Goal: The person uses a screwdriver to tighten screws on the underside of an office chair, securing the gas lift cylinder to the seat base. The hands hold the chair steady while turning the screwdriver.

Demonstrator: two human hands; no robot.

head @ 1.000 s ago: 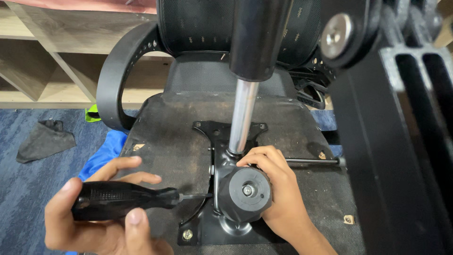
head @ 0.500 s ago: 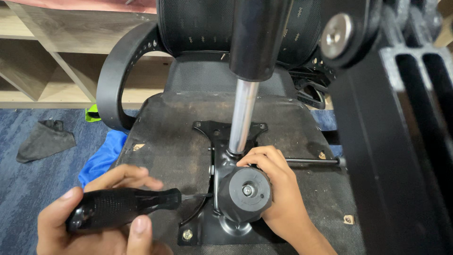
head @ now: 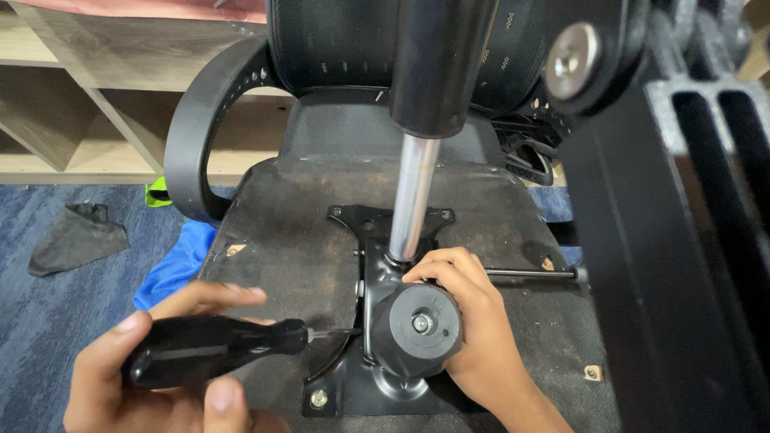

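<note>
An office chair lies upside down with its seat underside (head: 289,240) facing me. My left hand (head: 152,377) grips a screwdriver with a black handle (head: 212,347); its thin shaft points right into the black metal mechanism plate (head: 361,385). My right hand (head: 473,321) wraps around the round black tension knob (head: 417,329) on that plate. The chrome gas cylinder (head: 413,192) rises from the mechanism just above my right fingers. A thin lever rod (head: 529,274) sticks out to the right.
A black curved armrest (head: 196,136) stands at the left, the mesh backrest (head: 337,48) behind it. A black chair base leg with a castor (head: 666,200) fills the right side. Blue cloth (head: 176,265) and a grey rag (head: 76,236) lie on blue carpet. Wooden shelving stands behind.
My left hand has rolled the screwdriver slightly, and the handle has shifted a little. My right hand stays on the knob.
</note>
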